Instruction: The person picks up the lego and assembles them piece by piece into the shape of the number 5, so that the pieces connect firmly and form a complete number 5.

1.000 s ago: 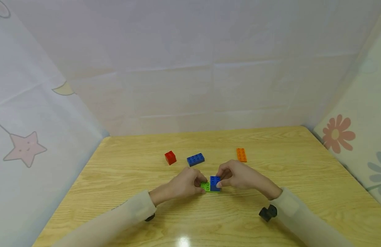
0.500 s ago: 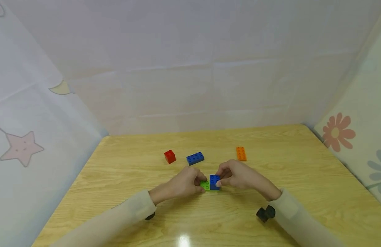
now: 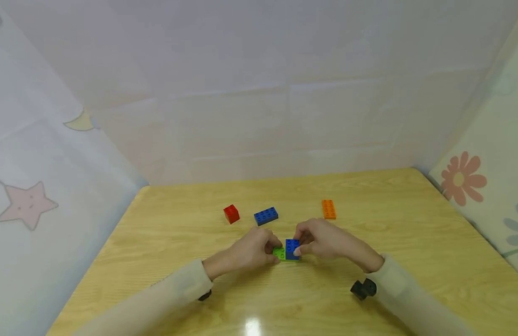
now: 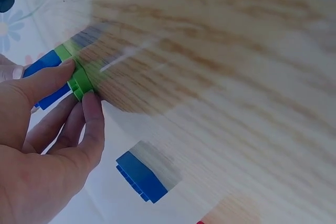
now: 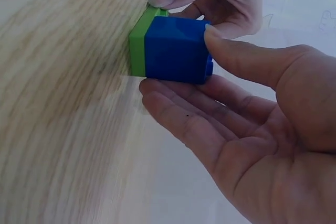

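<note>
Left hand [image 3: 252,249] pinches the green plate [image 3: 279,253] at table centre. Right hand [image 3: 321,240] grips, between thumb and fingers, the blue cube [image 3: 292,248] seated on that plate. Beyond, on the wooden table [image 3: 410,224]: red cube [image 3: 231,214], blue brick [image 3: 265,216], orange brick [image 3: 328,209]. No legible writing.

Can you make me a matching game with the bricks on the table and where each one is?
Things:
1. red brick
2. orange brick
3. small blue brick
4. green plate

Places:
A. lies alone on the table, far right of the row
B. sits on the green plate, right hand pinching it
C. pinched by the left hand
D. stands alone, far left of the row

Pairs: 1-D, 2-A, 3-B, 4-C
</note>
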`<state>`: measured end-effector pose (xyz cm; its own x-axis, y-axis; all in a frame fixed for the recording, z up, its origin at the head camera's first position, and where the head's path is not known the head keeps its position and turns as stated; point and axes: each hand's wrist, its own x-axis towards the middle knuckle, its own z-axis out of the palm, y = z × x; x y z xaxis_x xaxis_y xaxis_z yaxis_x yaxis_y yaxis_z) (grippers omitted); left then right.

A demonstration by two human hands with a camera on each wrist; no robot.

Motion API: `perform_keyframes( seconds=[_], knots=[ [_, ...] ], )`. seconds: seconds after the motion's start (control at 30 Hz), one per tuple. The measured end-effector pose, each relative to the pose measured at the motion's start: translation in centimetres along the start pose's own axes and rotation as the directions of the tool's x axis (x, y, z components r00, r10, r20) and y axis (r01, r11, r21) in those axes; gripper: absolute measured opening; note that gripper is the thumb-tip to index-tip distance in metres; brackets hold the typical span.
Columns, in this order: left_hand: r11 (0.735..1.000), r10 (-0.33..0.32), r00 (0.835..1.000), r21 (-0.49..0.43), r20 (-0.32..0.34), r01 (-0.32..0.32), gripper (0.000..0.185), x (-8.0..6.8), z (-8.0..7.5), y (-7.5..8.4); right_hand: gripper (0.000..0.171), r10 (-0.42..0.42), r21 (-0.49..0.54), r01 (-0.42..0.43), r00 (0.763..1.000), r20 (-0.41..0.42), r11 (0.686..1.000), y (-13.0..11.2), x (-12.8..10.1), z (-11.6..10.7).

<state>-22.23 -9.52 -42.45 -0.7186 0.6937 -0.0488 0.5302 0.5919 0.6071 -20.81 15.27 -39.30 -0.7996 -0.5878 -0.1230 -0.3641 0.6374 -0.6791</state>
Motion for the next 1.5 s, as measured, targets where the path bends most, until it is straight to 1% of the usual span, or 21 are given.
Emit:
perform_keyframes(
  seconds=[0.1, 0.17, 0.23, 0.33, 0.4, 0.47, 0.57, 0.63, 0.7, 0.83, 0.93, 1.0, 1.1, 1.27, 1.37, 1.5],
  knots=[
    [1.000, -0.001, 0.999, -0.007, 0.037, 0.002, 0.025, 0.0, -0.3, 0.0, 0.013, 0.004, 0.022, -0.004, 1.000, 0.015, 1.000, -0.1, 0.0, 0.0],
    [1.000, -0.003, 0.998, -0.012, 0.055, 0.004, 0.027, 0.0, -0.6, -0.1, 0.013, -0.009, 0.035, 0.009, 1.000, 0.023, 0.999, 0.0, 0.1, 0.0],
    [1.000, 0.001, 0.999, -0.007, 0.051, -0.001, 0.028, 0.0, -1.1, -0.3, 0.014, -0.035, 0.029, 0.035, 0.999, 0.024, 0.999, 0.1, 0.1, 0.1],
    [1.000, 0.020, 1.000, 0.007, -0.007, -0.020, 0.032, 0.4, -2.0, -0.5, 0.014, -0.069, 0.020, 0.069, 0.998, 0.013, 0.997, 0.3, 0.2, 0.2],
    [1.000, 0.027, 0.997, 0.012, -0.066, -0.026, 0.034, 0.7, -2.8, -0.6, 0.015, -0.085, 0.014, 0.085, 0.996, -0.001, 0.996, 0.5, 0.2, 0.2],
    [1.000, 0.027, 0.992, 0.004, -0.126, -0.027, 0.034, 1.0, -3.5, -0.8, 0.015, -0.092, 0.015, 0.092, 0.996, -0.013, 0.996, 0.6, 0.2, 0.2],
    [1.000, -0.001, 0.981, -0.002, -0.192, 0.001, 0.029, 1.4, -4.2, -1.0, 0.019, -0.097, 0.019, 0.097, 0.995, -0.021, 0.995, 0.7, 0.3, 0.1],
    [1.000, -0.016, 0.975, 0.008, -0.221, 0.018, 0.027, 1.6, -4.5, -1.4, 0.023, -0.091, 0.027, 0.091, 0.996, -0.025, 0.995, 0.8, 0.2, 0.2],
    [0.999, -0.034, 0.968, 0.030, -0.247, 0.043, 0.031, 1.8, -4.6, -1.8, 0.028, -0.083, 0.041, 0.084, 0.996, -0.034, 0.996, 0.8, 0.2, 0.3],
    [0.991, -0.078, 0.956, 0.079, -0.283, 0.104, 0.044, 2.2, -4.8, -2.7, 0.038, -0.056, 0.088, 0.060, 0.997, -0.048, 0.994, 1.2, 0.3, 0.9],
    [0.983, -0.120, 0.952, 0.100, -0.282, 0.154, 0.049, 2.4, -4.9, -3.3, 0.043, -0.024, 0.126, 0.031, 0.998, -0.056, 0.992, 1.4, 0.4, 1.5],
    [0.980, -0.133, 0.953, 0.110, -0.272, 0.168, 0.050, 2.6, -4.9, -3.6, 0.045, 0.001, 0.139, 0.009, 0.998, -0.068, 0.990, 1.5, 0.4, 1.8],
    [0.976, -0.130, 0.961, 0.138, -0.243, 0.167, 0.050, 3.0, -4.8, -4.1, 0.046, 0.031, 0.149, -0.017, 0.995, -0.093, 0.989, 1.6, 0.3, 2.3],
    [0.962, -0.101, 0.979, 0.233, -0.179, 0.142, 0.049, 3.4, -4.1, -5.0, 0.045, 0.047, 0.166, -0.025, 0.990, -0.130, 0.986, 1.6, 0.0, 2.8],
    [0.956, -0.105, 0.981, 0.254, -0.165, 0.145, 0.050, 3.4, -3.8, -5.4, 0.045, 0.070, 0.191, -0.042, 0.987, -0.143, 0.981, 1.6, -0.2, 3.0],
    [0.957, -0.114, 0.978, 0.246, -0.175, 0.155, 0.052, 3.5, -3.7, -5.6, 0.047, 0.106, 0.222, -0.068, 0.981, -0.162, 0.973, 2.0, -0.3, 3.3]
  ],
)
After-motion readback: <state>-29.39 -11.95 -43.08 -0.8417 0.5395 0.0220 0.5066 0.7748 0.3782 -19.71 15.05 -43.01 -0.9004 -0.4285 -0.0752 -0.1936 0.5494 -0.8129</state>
